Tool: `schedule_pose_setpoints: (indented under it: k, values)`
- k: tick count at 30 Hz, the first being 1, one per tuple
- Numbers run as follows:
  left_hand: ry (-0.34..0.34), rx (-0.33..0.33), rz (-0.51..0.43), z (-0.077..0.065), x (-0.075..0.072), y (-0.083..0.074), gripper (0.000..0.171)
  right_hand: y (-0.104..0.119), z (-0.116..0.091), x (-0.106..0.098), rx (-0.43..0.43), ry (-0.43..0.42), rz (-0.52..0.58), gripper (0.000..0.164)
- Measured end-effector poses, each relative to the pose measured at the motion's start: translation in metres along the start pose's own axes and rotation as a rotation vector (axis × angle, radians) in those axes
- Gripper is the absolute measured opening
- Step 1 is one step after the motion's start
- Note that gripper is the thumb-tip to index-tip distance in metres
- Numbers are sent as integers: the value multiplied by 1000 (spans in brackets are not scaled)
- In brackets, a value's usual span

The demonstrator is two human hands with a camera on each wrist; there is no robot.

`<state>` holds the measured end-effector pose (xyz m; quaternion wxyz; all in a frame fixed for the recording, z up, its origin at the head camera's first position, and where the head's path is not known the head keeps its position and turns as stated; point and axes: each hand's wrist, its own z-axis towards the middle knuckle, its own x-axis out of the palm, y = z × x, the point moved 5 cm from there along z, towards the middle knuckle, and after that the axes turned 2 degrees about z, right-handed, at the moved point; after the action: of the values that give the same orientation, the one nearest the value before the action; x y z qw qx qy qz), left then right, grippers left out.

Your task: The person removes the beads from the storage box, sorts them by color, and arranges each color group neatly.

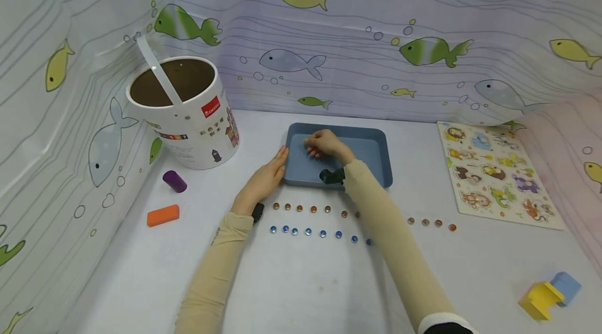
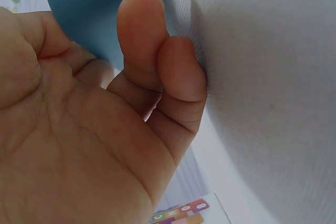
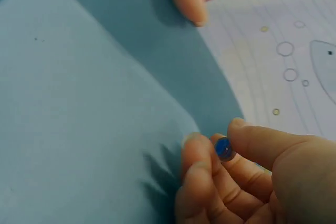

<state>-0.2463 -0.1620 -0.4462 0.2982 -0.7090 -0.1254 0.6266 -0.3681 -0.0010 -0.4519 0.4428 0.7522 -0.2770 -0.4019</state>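
Between thumb and fingertips my right hand (image 1: pixel 327 143) pinches a small blue glass bead (image 3: pixel 224 149) over the blue-grey tray (image 1: pixel 364 151). Only the tray's bare floor shows below the fingers. My left hand (image 1: pixel 264 180) rests at the tray's left edge, fingers extended along the rim, with nothing held in the palm. In front of the tray, a row of amber-brown beads (image 1: pixel 313 209) runs to the right, partly hidden by my right forearm. Nearer to me lies a row of blue beads (image 1: pixel 308 231), whose right end meets the same sleeve.
A white bucket (image 1: pixel 197 140) with a raised handle stands at the back left. Beside it lie a purple cylinder (image 1: pixel 175 181) and an orange block (image 1: pixel 163 215). To the right are an animal picture board (image 1: pixel 498 177), a yellow block (image 1: pixel 541 300) and a light-blue block (image 1: pixel 566 288).
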Motion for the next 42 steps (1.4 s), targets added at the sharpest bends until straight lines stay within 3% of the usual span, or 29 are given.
schedule_pose_setpoints:
  k: [4,12,27,36,42]
  values:
    - [-5,9,-6,0,1,0,53,1,-5,-8,2,-4,78,32]
    - [1,-5,-2,0,1,2,53,17,-24,-23,-35,26,112,37]
    - [-6,-6,-8,-1,1,0,53,36,-67,-40,-145,80,116,38]
    - [-3,-7,-2,0,2,2,53,44,-96,-47,-194,90,44,36]
    - [-5,-6,4,1,3,3,53,42,-113,-49,-219,117,72,36]
